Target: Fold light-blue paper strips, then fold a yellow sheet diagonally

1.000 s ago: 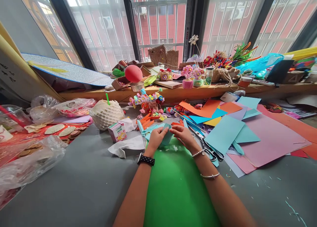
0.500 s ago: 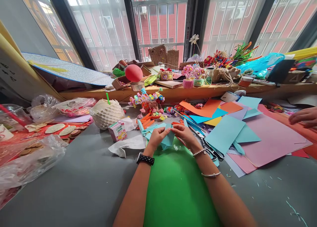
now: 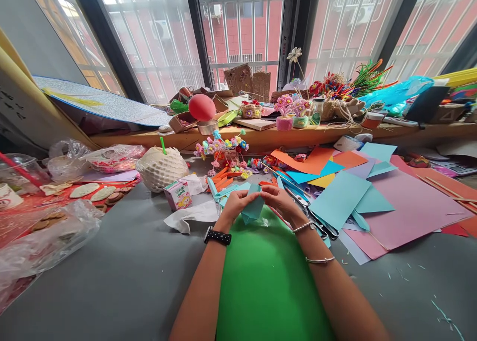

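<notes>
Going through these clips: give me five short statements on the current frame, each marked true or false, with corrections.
1. The left hand and right hand both hold teal paper. True.
2. A watch is on the right wrist. False: the watch band is on the left.
3. White tissue lies on the gray tabletop. True.
4. The straw is red. False: the straw in the net-wrapped round item is green.
5. The small pink box stands left of both hands. True.

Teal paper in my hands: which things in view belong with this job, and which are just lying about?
Likely belonging: teal paper, held by left hand and right hand; loose teal sheet; scissors.
Seemingly lying about: red ball; pink carton; tissue.
</notes>
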### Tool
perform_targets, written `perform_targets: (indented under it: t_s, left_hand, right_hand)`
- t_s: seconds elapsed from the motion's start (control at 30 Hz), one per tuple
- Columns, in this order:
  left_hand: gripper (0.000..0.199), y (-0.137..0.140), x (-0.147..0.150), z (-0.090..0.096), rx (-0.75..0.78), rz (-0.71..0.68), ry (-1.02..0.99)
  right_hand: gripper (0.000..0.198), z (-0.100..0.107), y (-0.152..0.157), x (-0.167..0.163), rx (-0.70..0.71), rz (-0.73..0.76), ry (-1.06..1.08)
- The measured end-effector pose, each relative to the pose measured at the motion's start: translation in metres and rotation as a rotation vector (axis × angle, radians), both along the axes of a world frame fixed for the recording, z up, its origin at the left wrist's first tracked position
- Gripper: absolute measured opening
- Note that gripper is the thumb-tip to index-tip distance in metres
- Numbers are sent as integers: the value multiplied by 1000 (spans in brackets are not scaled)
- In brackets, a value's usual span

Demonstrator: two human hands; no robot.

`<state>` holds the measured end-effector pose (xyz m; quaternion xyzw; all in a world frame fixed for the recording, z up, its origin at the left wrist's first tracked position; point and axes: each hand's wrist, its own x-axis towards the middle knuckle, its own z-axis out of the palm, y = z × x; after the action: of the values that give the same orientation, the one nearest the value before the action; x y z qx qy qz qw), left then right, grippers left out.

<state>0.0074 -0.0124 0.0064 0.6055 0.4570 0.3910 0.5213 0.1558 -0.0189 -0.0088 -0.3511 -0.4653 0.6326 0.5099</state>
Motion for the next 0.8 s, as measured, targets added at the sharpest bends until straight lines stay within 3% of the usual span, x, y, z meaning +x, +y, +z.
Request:
perform_targets:
  t_s: [0.8]
  left_hand:
    - [35, 1, 2, -2, -6, -71, 26]
  right_hand:
    - [23, 0, 2, -1, 56, -149, -61]
